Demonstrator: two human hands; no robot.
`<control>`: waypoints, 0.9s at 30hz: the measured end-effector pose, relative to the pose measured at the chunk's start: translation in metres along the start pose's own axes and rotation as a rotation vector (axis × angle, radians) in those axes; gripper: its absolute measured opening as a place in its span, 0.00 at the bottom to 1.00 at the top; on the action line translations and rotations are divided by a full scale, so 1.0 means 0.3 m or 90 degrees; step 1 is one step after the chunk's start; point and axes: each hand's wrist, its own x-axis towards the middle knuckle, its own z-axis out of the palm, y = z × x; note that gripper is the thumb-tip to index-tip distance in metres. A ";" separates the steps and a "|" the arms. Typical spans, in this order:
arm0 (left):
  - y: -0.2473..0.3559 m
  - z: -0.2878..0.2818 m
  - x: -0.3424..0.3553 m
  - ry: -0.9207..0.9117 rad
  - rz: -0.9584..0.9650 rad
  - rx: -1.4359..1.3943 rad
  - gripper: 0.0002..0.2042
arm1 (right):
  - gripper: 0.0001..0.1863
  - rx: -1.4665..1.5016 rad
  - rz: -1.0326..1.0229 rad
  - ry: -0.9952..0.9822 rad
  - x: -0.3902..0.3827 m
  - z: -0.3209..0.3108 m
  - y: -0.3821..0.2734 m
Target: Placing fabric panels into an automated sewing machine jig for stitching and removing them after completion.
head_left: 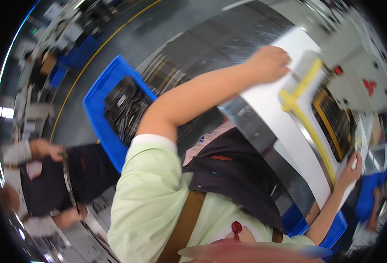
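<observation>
My left hand (270,63) reaches over a white machine top (268,96), its fingers curled down beside a grey pad edged with yellow tape (305,81). Whatever lies beneath those fingers is hidden. At the right end of the same machine, my right hand (349,171) is closed near the edge of the opening, with a small pale thing showing at its fingers that is too blurred to name. Between the two hands lies a dark opening with orange-yellow bars (331,122), and a yellow-taped edge (312,142) runs along its near side.
A blue crate (98,107) full of dark cable-like strips stands to the left. Another blue bin (336,230) is at the lower right. A co-worker (48,179) at the far left holds a long thin strip. A red button (338,69) sits on the grey machine housing.
</observation>
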 end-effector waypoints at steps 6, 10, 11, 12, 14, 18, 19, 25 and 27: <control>0.033 -0.073 -0.001 -0.101 -0.041 0.033 0.15 | 0.07 0.031 -0.075 0.009 0.032 -0.031 -0.169; 0.082 -0.089 0.021 -0.142 -0.058 0.040 0.13 | 0.07 -0.004 -0.144 0.007 0.037 -0.079 -0.181; 0.095 -0.095 0.026 -0.143 -0.052 0.033 0.13 | 0.07 -0.014 -0.163 0.009 0.033 -0.092 -0.180; 0.107 -0.090 0.026 -0.139 -0.041 0.021 0.14 | 0.07 -0.014 -0.183 0.020 0.026 -0.103 -0.171; 0.125 -0.062 0.039 -0.142 -0.006 0.018 0.14 | 0.08 -0.034 -0.234 0.056 0.012 -0.123 -0.125; 0.109 -0.007 0.012 -0.152 -0.019 -0.035 0.15 | 0.10 -0.038 -0.330 0.153 0.002 -0.118 -0.047; 0.106 -0.037 0.003 -0.174 -0.024 -0.025 0.15 | 0.08 -0.025 -0.335 0.193 0.017 -0.130 -0.060; 0.094 -0.037 0.023 -0.222 -0.014 -0.061 0.16 | 0.05 -0.119 -0.246 0.347 0.033 -0.223 0.031; 0.103 -0.020 0.028 -0.224 -0.017 -0.069 0.16 | 0.06 -0.163 -0.190 0.306 0.023 -0.216 0.090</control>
